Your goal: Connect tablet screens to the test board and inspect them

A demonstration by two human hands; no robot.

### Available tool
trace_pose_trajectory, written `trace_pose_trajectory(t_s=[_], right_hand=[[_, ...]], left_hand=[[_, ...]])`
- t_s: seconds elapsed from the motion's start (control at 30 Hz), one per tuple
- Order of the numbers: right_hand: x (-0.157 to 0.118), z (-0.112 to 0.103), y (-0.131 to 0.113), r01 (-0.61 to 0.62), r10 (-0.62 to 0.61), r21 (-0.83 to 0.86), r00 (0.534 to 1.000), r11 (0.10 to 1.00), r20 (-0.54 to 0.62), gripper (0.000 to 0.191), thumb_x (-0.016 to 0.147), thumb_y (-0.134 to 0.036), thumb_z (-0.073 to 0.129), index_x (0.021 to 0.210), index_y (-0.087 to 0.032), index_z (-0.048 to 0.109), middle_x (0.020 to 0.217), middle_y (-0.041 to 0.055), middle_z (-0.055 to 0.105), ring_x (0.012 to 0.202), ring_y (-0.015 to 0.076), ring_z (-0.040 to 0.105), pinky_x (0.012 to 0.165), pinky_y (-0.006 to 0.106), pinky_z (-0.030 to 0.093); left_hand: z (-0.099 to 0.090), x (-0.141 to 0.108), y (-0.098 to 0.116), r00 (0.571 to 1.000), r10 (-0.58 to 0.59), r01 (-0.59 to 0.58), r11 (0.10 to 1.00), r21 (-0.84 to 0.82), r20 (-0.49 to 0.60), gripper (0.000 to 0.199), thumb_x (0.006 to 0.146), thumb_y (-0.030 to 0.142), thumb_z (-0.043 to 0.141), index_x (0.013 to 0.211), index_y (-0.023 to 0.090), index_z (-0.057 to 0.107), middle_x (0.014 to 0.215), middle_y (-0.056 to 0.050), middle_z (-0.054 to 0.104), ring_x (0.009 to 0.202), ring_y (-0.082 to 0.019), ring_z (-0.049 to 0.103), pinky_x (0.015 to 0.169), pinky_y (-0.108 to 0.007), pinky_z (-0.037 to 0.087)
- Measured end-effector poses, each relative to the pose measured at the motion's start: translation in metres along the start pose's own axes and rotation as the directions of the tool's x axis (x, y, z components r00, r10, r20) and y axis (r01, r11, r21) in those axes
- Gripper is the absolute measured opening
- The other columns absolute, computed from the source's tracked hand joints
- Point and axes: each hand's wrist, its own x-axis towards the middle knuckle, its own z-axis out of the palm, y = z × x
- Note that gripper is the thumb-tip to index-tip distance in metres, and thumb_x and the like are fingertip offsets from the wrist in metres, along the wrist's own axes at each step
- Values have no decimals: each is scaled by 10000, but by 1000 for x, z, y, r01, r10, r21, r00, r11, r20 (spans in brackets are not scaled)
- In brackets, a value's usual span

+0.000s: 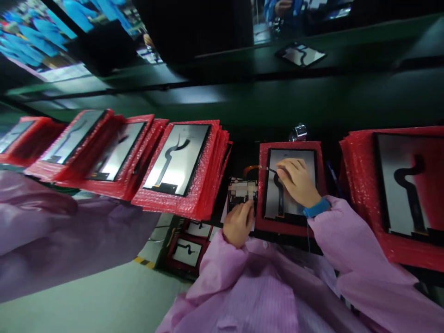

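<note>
Silver-backed rect. display panel w/ black border [293, 209] lay on red bubble-wrap pouch [291, 145]. Your bare R hand [296, 181] was over panel's upper half, fingers bunched nr thin orange ribbon strip [255, 167]; can't tell if gripped. Your bare L hand [238, 223], half-curled, was on open black-and-silver rect. device [239, 188] just L of panel; grip unclear.
</note>
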Motion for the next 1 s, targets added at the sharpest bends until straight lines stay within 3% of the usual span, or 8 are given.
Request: trace_pose_trajectory(t_s=[0.1,0.23,0.33,0.47,0.67,0.87,1.0], right_hand=[[-5,-9,-6,14,-15,-139,1000,990,-3,269,979,-321,443,1120,-166,612,1135,107,632,1095,278,498,1001,480,430],[-42,-24,-28,-12,-9,-296,998,955,-67,474,978,-416,463,1346,-118,491,1265,162,560,1176,314,464,1034,517,427],[-88,-25,-41,-4,18,-393,999,919,32,800,927,-604,487,1503,-80,305,1452,239,396,1323,389,362,1059,573,407],[-130,-18,-40,8,52,-464,992,886,116,859,934,-618,439,1571,-111,167,1536,260,272,1405,427,278,1072,612,388],[-137,-17,-30,-93,115,-392,993,915,33,820,943,-594,450,1585,-186,142,1533,230,293,1407,413,290,1074,645,366],[-137,-15,-30,-128,127,-345,992,930,-25,797,923,-615,500,1551,-199,241,1510,202,358,1380,392,339,1073,637,367],[-138,-16,-35,-156,128,-302,986,941,-108,665,946,-526,522,1502,-214,332,1466,183,423,1339,361,406,1067,606,377]], left_hand=[[10,-7,3,996,88,-84,987,136,-29,232,991,166,439,1107,162,639,721,7,640,644,-128,581,614,-264,426],[12,-7,2,994,101,-95,986,139,-39,262,993,189,437,1117,191,669,680,13,575,632,-137,542,599,-280,414],[11,-8,1,995,82,-76,991,108,-53,252,988,193,451,1085,195,683,693,11,581,652,-137,543,608,-281,416],[7,-8,-1,999,26,-23,996,84,-39,229,975,173,480,1076,203,684,728,9,611,705,-145,563,652,-283,429],[6,-5,-2,1000,2,1,996,94,-23,229,965,150,483,1104,186,662,744,6,627,707,-156,561,656,-299,425],[5,-4,3,998,43,-55,967,247,55,397,908,95,501,1264,226,618,727,1,560,670,-172,515,612,-321,411],[5,-5,6,991,52,-90,938,335,122,422,885,90,540,1273,239,616,743,-2,542,679,-166,522,604,-320,421]])
